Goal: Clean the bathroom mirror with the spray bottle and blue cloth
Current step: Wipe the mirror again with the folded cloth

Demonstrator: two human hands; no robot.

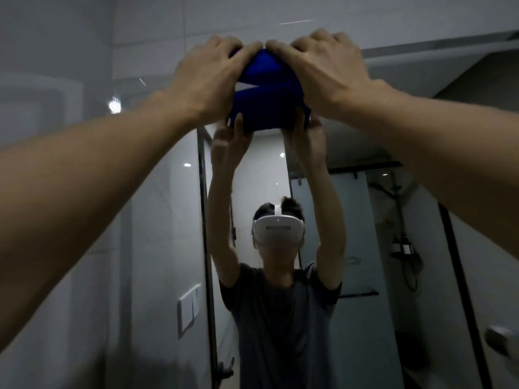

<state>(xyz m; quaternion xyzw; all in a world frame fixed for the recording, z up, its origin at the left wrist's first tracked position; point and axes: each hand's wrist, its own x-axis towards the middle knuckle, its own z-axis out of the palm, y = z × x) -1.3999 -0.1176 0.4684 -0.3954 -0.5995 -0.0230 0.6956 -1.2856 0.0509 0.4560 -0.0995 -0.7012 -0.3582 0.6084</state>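
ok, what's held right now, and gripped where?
The blue cloth, pressed high on the mirror. Left hand holds its left side, right hand its right side.

The single head-worn view faces the mirror (280, 169) close up, tilted upward toward its top edge.

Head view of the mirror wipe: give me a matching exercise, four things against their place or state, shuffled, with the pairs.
Things:
1. crumpled blue cloth
2. left hand
3. right hand
4. white wall switch plate

Places or states:
A. low on the wall, left of the reflected person
B. pressed against the bathroom mirror near its top edge, between both hands
C. grips the cloth's right side
D. grips the cloth's left side

Pairs: 1-B, 2-D, 3-C, 4-A
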